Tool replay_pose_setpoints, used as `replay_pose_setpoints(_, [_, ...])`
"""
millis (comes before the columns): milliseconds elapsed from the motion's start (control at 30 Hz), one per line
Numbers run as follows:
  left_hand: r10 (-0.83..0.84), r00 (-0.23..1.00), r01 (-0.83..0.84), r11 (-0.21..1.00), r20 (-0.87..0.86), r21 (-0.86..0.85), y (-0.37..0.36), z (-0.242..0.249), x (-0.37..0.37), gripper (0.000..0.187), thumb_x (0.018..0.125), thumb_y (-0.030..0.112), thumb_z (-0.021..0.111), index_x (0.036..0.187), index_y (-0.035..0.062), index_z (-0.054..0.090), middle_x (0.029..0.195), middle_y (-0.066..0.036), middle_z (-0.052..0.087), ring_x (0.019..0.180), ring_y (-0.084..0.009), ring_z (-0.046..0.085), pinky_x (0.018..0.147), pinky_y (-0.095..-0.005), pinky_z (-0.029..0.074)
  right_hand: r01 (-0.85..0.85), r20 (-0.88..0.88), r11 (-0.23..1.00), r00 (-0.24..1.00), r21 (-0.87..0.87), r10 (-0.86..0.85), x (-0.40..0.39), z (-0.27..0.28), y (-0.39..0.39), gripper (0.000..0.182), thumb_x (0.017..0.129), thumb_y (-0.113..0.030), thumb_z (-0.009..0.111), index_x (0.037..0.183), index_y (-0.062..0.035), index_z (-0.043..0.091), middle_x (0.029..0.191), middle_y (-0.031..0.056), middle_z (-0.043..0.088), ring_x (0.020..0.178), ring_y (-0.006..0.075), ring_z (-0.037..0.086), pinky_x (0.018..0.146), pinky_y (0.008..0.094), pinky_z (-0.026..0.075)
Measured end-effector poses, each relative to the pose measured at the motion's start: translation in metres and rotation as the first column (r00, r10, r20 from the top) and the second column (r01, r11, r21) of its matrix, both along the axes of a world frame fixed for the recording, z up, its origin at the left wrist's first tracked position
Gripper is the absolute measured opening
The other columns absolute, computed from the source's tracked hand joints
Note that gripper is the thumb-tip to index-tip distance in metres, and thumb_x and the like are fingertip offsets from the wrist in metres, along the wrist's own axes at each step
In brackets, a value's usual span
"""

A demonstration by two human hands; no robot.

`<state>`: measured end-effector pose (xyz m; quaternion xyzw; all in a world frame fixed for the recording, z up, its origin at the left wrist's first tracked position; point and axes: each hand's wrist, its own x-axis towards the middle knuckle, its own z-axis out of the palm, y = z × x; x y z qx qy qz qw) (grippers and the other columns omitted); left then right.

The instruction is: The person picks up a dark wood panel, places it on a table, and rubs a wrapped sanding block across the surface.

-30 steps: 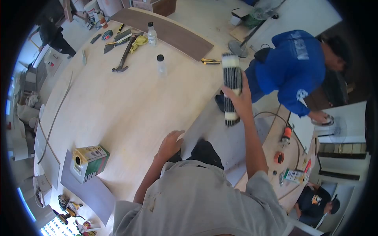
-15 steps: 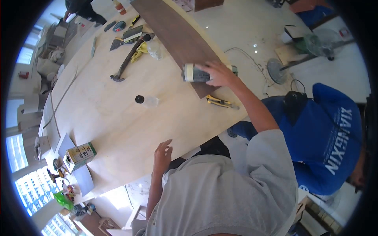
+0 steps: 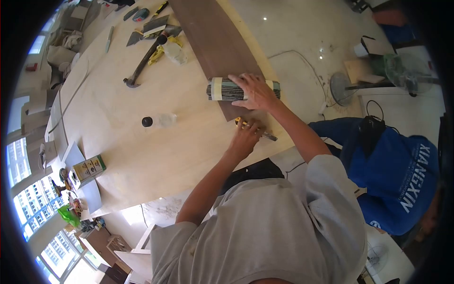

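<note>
My right hand (image 3: 255,92) is closed over a bundle of dark strips (image 3: 228,90), which has pale tape bands near both ends. The bundle lies crosswise on the brown veneer strip (image 3: 217,38), near its near end. My left hand (image 3: 247,137) is closed on a yellow and black utility knife (image 3: 240,124) beside that end. The knife's tip (image 3: 270,137) sticks out to the right of the fingers; its middle is hidden under them. A small clear bottle with a black cap (image 3: 165,119) lies left of both hands.
The pale plywood table (image 3: 142,161) carries a claw hammer (image 3: 144,64), putty knives (image 3: 153,31), a crumpled plastic bag (image 3: 175,52) and a square metal can (image 3: 88,170). A person in a blue jacket (image 3: 392,175) is close at my right. A fan (image 3: 406,71) stands beyond.
My left hand has moved up and right from the table's near edge onto the utility knife. My right hand stays on the bundle, and the view has shifted.
</note>
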<state>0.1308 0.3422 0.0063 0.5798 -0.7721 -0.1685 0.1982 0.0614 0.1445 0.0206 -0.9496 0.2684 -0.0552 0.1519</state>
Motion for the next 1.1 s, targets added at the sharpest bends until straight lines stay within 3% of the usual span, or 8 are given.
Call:
replay_pose_setpoints(133, [0.111,0.993,-0.107,0.989,-0.038,0.105,0.035,-0.023,0.005,0.050,0.087,0.001,0.073,0.135,0.0145,0.071,0.129,-0.008,0.062,0.123,-0.0271,0.063,0.120,-0.0550,0.033,0.031,0.001,0.998,1.000,0.045,-0.032,0.000,-0.006,0.000,0.098,0.081,-0.061,0.084,0.161,-0.0197,0.043,0.137,0.0169,0.058,0.126,0.0379,0.060,0.108,0.0497,0.049])
replay_pose_setpoints(300, [0.354,0.935,-0.353,0.934,-0.007,0.049,0.107,-0.023,0.054,0.047,0.087,0.000,0.072,0.132,0.0138,0.074,0.123,-0.008,0.064,0.120,-0.0259,0.063,0.120,-0.0544,0.032,0.055,0.050,0.998,0.997,0.018,-0.056,0.000,-0.009,0.000,0.096,0.077,-0.060,0.087,0.156,-0.0189,0.051,0.135,0.0159,0.058,0.125,0.0375,0.061,0.108,0.0501,0.050])
replay_pose_setpoints(467, [0.548,0.829,-0.550,0.835,-0.116,0.009,0.133,0.033,0.096,0.049,0.089,0.003,0.074,0.137,0.0115,0.070,0.134,-0.015,0.063,0.127,-0.0371,0.059,0.116,-0.0586,0.037,0.052,-0.005,0.995,0.999,0.083,-0.051,0.004,0.000,0.000,0.093,0.075,-0.058,0.089,0.153,-0.0227,0.055,0.138,0.0156,0.058,0.127,0.0386,0.060,0.108,0.0502,0.051])
replay_pose_setpoints(567, [0.503,0.809,-0.540,0.841,-0.306,-0.044,0.085,0.048,0.098,0.049,0.089,0.008,0.074,0.138,0.0079,0.068,0.136,-0.017,0.062,0.130,-0.0391,0.057,0.113,-0.0576,0.041,-0.112,0.027,0.994,0.993,-0.003,0.112,-0.004,-0.003,0.007,0.092,0.074,-0.057,0.089,0.153,-0.0245,0.055,0.138,0.0161,0.058,0.126,0.0383,0.061,0.108,0.0512,0.050])
replay_pose_setpoints(633, [0.505,0.795,-0.568,0.815,-0.336,-0.118,0.039,0.042,0.096,0.047,0.095,0.013,0.072,0.140,0.0066,0.065,0.137,-0.018,0.062,0.131,-0.0401,0.057,0.111,-0.0544,0.044,-0.197,0.042,0.980,0.980,0.014,0.196,-0.008,0.000,0.005,0.093,0.074,-0.059,0.089,0.154,-0.0234,0.055,0.136,0.0159,0.059,0.126,0.0376,0.061,0.109,0.0514,0.049])
replay_pose_setpoints(833, [0.752,0.628,-0.776,0.624,-0.199,-0.091,-0.075,-0.002,0.086,0.038,0.106,0.020,0.060,0.141,0.0076,0.063,0.135,-0.020,0.064,0.129,-0.0427,0.058,0.106,-0.0557,0.046,-0.293,-0.061,0.956,0.954,0.003,0.292,0.001,0.002,-0.014,0.097,0.075,-0.067,0.085,0.155,-0.0205,0.055,0.134,0.0154,0.060,0.125,0.0354,0.061,0.107,0.0509,0.048])
replay_pose_setpoints(933, [0.791,0.604,-0.797,0.597,-0.098,-0.093,-0.099,-0.015,0.098,0.031,0.107,0.021,0.056,0.133,0.0083,0.067,0.124,-0.018,0.069,0.121,-0.0423,0.060,0.101,-0.0547,0.047,-0.318,-0.069,0.948,0.946,-0.029,0.315,0.014,0.003,-0.035,0.097,0.075,-0.068,0.084,0.155,-0.0209,0.055,0.133,0.0140,0.061,0.123,0.0320,0.061,0.104,0.0493,0.046])
replay_pose_setpoints(1100, [0.807,0.579,-0.807,0.548,-0.117,-0.219,-0.124,-0.023,0.123,0.019,0.105,0.018,0.056,0.111,0.0083,0.071,0.107,-0.014,0.071,0.105,-0.0397,0.062,0.094,-0.0507,0.047,-0.425,-0.018,0.901,0.905,-0.081,0.425,0.051,-0.007,-0.083,0.097,0.072,-0.066,0.086,0.153,-0.0218,0.057,0.129,0.0112,0.063,0.121,0.0270,0.061,0.102,0.0469,0.046])
